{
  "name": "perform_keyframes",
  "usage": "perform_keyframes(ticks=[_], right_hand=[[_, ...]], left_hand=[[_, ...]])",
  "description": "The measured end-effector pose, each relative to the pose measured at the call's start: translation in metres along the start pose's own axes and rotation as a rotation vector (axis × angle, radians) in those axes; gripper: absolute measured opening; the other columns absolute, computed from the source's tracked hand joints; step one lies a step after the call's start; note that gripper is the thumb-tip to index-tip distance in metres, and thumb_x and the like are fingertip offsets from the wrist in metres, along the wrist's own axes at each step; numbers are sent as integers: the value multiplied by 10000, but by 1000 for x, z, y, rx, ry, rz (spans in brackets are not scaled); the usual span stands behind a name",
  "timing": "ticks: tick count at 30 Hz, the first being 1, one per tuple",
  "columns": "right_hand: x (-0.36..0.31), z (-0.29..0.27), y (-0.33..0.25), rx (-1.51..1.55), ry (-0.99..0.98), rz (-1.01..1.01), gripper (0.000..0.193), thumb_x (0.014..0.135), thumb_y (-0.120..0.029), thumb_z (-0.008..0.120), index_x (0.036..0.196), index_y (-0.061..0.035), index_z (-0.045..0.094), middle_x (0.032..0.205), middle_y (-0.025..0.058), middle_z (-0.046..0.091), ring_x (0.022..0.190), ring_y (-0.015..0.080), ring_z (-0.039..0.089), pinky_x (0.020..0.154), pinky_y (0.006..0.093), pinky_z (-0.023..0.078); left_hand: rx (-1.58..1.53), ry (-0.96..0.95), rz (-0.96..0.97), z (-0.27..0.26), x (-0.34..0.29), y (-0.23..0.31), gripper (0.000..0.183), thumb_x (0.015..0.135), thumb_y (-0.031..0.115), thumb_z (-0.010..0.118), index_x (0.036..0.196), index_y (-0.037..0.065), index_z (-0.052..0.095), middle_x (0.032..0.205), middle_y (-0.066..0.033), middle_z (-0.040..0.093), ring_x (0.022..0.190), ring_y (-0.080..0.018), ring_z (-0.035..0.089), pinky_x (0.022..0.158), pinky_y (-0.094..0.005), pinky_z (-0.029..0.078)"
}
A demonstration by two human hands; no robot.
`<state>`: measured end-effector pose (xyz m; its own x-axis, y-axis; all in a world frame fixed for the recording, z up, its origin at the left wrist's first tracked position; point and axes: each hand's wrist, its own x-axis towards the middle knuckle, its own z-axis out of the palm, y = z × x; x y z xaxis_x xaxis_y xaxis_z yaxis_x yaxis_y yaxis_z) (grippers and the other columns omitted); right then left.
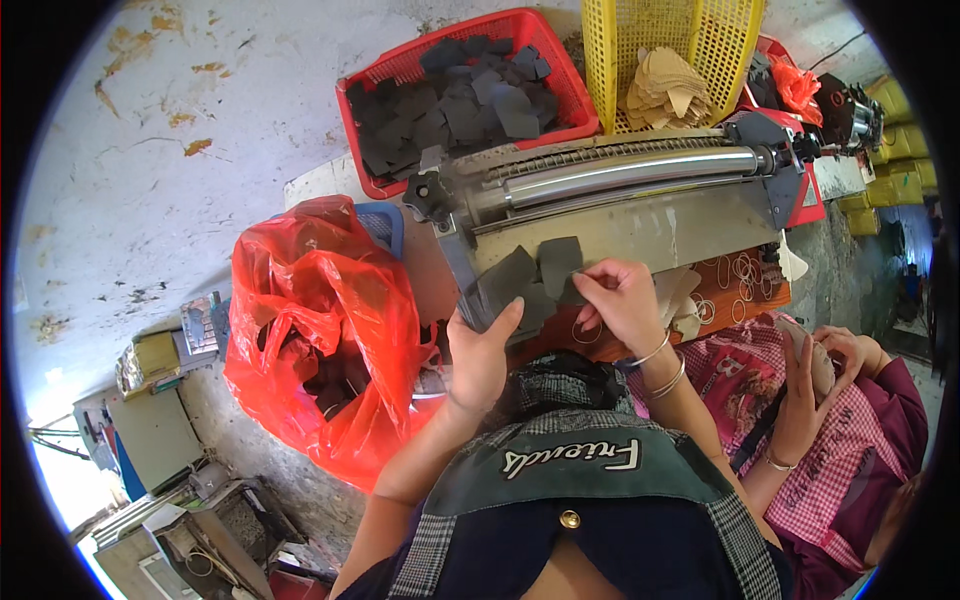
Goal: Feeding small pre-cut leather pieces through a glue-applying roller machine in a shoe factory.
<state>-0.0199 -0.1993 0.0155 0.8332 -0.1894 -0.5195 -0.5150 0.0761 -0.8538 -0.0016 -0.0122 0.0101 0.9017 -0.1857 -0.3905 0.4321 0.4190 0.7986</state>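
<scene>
My left hand (482, 350) grips a bundle of flat dark grey pieces (503, 280), its thumb lying over their edge. Between the thumb and fingers of my right hand (625, 300) is the edge of a single dark grey piece (560, 262), with more dark pieces lying below it. Both hands are at the near edge of a roller machine's metal plate (620, 235). Behind that plate runs a shiny steel roller (630, 175). I cannot tell whether the pieces are leather or another sheet material.
Beyond the machine stand a red basket (583, 130) of dark pieces and a yellow basket (598, 50) holding tan pieces (668, 85). An open red plastic bag (330, 270) is at left. Rubber bands (740, 275) lie right. Close by, a co-worker's hands (815, 375) hold a light piece.
</scene>
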Motion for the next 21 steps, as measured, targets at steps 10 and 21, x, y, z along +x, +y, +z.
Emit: perform_keyframes(ticks=[10,21], right_hand=[[-4,13,3,-40,-57,-205,179,907,-151,619,885,26,606,676,76,644,519,109,620,461,213,502],[14,9,-8,-262,36,-370,279,890,-209,643,781,48,637,585,93,623,490,128,619,445,241,506]], left_hand=[[16,25,-18,3,0,-5,280,822,-14,666,1094,-12,598,999,-41,655,872,-109,614,798,-261,503],[-78,-46,-63,2,0,-2,266,855,-18,614,1117,-17,570,1044,-78,644,922,-161,628,831,-299,511]])
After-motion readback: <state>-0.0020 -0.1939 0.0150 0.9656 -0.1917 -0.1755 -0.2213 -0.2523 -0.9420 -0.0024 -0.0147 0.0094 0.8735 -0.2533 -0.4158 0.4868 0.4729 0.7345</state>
